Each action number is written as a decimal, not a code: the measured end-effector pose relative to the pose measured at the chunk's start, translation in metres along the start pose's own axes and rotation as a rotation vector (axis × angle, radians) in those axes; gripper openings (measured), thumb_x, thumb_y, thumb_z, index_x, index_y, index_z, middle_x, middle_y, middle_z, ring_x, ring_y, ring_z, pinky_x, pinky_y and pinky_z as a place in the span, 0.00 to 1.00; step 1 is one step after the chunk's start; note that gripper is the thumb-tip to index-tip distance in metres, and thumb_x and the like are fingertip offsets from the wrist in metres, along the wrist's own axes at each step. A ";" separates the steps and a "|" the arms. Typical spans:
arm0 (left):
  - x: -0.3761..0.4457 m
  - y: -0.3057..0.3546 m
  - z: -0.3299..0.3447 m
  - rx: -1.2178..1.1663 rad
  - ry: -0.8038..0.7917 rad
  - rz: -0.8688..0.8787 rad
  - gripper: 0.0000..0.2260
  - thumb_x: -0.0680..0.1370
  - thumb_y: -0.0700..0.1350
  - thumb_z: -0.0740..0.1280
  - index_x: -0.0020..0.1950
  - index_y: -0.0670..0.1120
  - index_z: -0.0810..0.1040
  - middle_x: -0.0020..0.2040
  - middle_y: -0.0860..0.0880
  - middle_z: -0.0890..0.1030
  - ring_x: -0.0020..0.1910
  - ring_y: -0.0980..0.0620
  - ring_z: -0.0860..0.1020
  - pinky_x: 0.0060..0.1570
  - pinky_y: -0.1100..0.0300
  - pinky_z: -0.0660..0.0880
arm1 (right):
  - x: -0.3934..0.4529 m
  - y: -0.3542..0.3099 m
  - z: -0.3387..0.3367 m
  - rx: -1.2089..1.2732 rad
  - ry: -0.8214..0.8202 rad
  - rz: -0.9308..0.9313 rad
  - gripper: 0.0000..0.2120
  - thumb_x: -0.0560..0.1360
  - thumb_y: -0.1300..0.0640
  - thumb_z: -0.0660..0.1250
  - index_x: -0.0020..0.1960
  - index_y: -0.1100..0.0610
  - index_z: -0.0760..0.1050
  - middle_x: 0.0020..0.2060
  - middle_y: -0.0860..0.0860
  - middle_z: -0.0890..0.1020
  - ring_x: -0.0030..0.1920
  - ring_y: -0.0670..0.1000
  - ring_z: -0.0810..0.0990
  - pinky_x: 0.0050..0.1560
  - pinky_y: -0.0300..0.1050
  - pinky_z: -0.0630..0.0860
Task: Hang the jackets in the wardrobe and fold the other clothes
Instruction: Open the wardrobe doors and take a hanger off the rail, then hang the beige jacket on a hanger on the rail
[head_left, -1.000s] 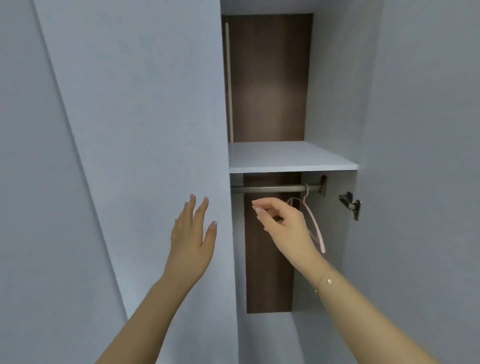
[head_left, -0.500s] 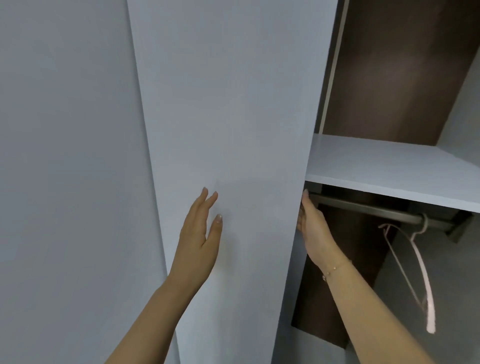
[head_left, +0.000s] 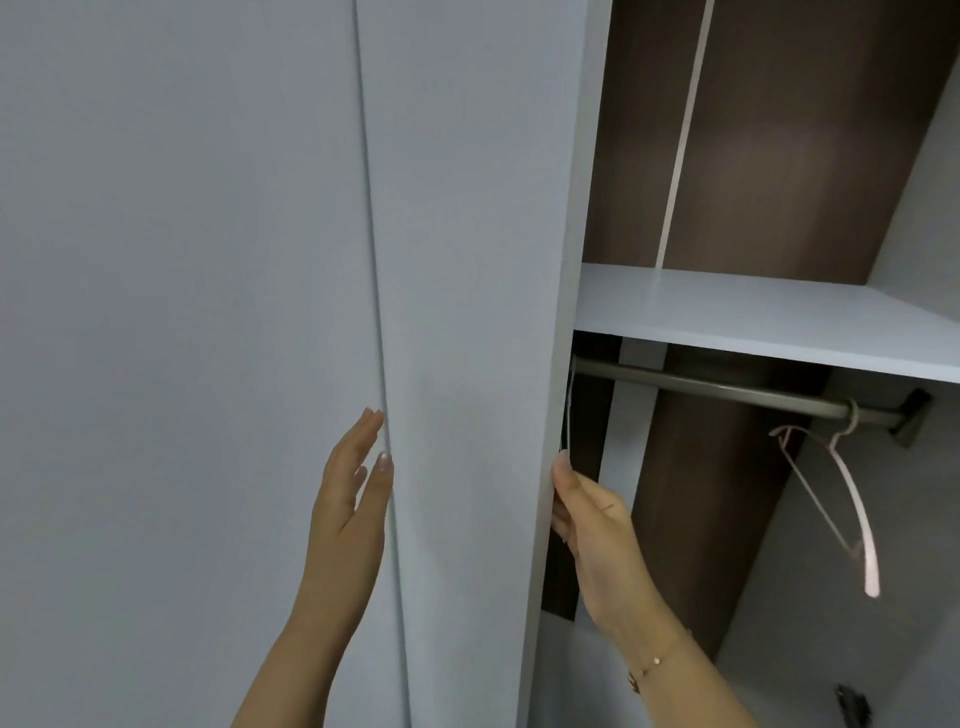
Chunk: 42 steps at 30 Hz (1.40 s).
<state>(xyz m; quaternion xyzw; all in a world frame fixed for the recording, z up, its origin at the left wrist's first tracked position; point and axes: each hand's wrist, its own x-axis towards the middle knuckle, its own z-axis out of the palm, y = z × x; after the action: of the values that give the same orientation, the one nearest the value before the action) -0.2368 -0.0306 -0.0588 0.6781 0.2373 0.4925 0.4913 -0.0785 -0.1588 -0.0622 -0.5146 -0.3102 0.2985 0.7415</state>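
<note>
Dim, soft light; wide-angle edge distortion

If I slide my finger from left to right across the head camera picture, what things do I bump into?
Closed grey door → left hand → open door panel → right hand → rail → pink hanger.

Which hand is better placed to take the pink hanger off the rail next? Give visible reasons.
Right. The right hand is at the open compartment's edge, the side where the thin pink hanger hangs on the grey metal rail. The left hand lies flat against the closed grey door.
</note>
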 end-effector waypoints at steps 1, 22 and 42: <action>-0.005 0.002 -0.010 -0.014 0.002 0.003 0.17 0.82 0.51 0.58 0.70 0.65 0.68 0.69 0.68 0.69 0.65 0.73 0.67 0.59 0.69 0.65 | -0.007 0.003 0.010 0.009 0.000 -0.008 0.17 0.69 0.41 0.67 0.52 0.47 0.85 0.55 0.50 0.84 0.57 0.48 0.82 0.56 0.37 0.78; -0.035 -0.005 -0.081 0.012 0.355 0.035 0.26 0.80 0.56 0.60 0.77 0.59 0.59 0.74 0.64 0.64 0.73 0.64 0.62 0.73 0.53 0.62 | 0.017 0.093 0.175 -0.129 -0.425 -0.014 0.16 0.82 0.52 0.58 0.67 0.39 0.67 0.76 0.39 0.57 0.72 0.34 0.60 0.74 0.37 0.59; -0.139 -0.004 -0.181 0.166 0.691 -0.134 0.19 0.83 0.44 0.59 0.73 0.57 0.69 0.69 0.61 0.74 0.69 0.63 0.70 0.60 0.73 0.69 | -0.054 0.120 0.228 -0.008 -0.824 -0.131 0.20 0.81 0.65 0.61 0.67 0.46 0.74 0.67 0.38 0.74 0.69 0.40 0.70 0.64 0.31 0.68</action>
<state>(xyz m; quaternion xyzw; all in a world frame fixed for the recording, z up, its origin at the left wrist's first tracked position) -0.4547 -0.0628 -0.1167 0.4921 0.4725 0.6383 0.3566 -0.3020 -0.0330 -0.1214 -0.3343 -0.6140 0.4304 0.5709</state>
